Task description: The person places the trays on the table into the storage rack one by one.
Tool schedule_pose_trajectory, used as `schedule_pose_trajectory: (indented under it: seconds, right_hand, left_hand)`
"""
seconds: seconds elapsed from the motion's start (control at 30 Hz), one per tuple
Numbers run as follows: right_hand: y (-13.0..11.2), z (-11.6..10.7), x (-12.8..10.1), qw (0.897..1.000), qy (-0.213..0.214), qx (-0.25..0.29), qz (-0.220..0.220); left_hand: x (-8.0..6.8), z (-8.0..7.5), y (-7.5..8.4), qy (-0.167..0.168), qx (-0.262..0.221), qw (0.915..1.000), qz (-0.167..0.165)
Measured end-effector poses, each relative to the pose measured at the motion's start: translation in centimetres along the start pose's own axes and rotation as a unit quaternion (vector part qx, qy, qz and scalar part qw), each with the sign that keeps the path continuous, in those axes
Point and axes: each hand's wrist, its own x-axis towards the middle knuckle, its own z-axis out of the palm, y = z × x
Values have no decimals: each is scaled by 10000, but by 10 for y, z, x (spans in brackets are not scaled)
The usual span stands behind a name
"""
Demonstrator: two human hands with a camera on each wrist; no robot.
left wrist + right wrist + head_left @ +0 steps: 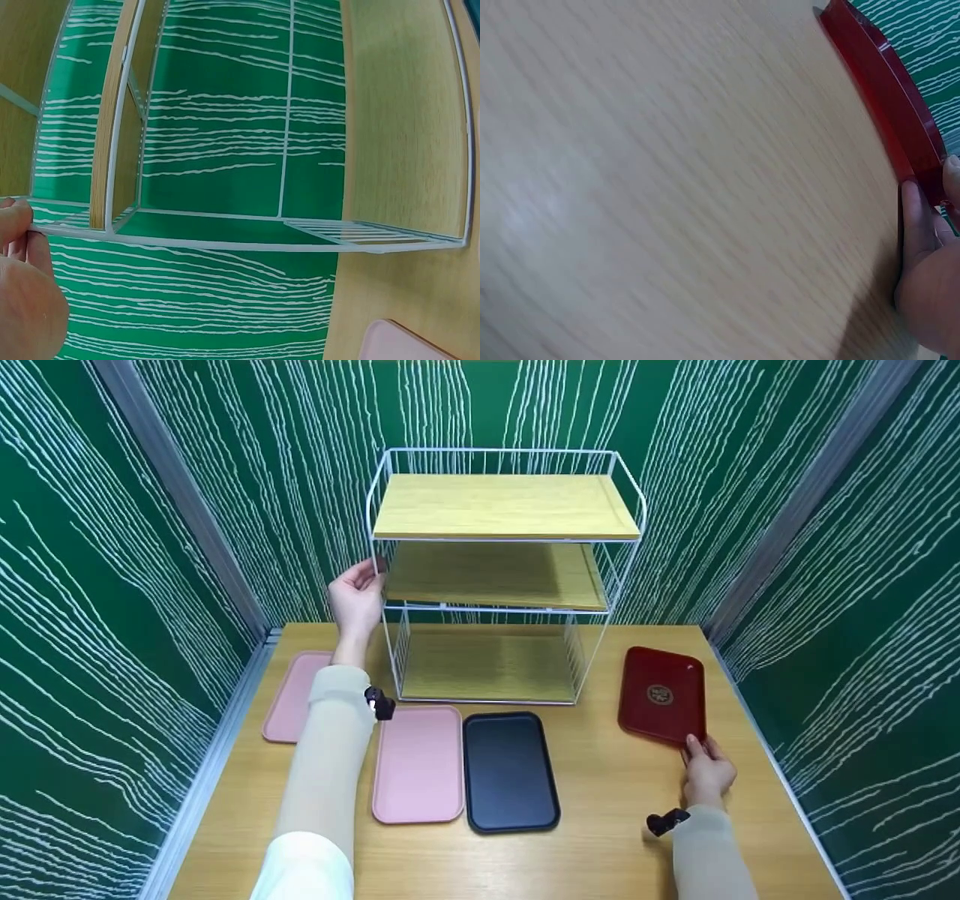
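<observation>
My left hand (355, 598) grips the left front upright of a white wire shelf rack (506, 538), between its top and middle boards. In the left wrist view, the thumb and fingers (37, 251) are curled round that white bar. At the right, my right hand (709, 772) pinches the near right corner of a dark red tray (675, 679) that bears a round gold emblem. The right wrist view shows the tray's rim (885, 97) close over the table, with a thumb on top and a finger below the corner.
Two pink trays, one (418, 765) in front of the rack and another (289, 697) partly behind my left arm, lie on the wooden table (600, 825). A black tray (511, 772) lies beside the front pink one. Green walls (847, 547) with white lines surround the table.
</observation>
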Motion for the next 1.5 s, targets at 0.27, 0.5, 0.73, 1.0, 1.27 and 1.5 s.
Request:
schedule_pose_trajectory:
  seconds: [0.27,0.5,0.73,1.0,1.27,1.5]
  right_hand:
    - [-4,0,-3,9970,-168,657,363]
    - [-6,0,-6,9845,-246,1563,759]
    - [-6,4,-11,9764,-426,1972,775]
    - [-10,9,-18,9620,-633,2546,752]
    - [-24,17,-25,9436,-661,3117,905]
    - [-33,18,-31,9367,-657,3324,886]
  left_hand:
    - [0,-5,-2,13,19,10000,-53]
    - [-2,-5,-1,47,-15,10000,-32]
    - [-2,-4,1,105,139,9998,68]
    - [-1,-3,0,151,171,9996,193]
    - [1,-1,2,174,411,9988,200]
    - [0,5,6,128,556,9984,-44]
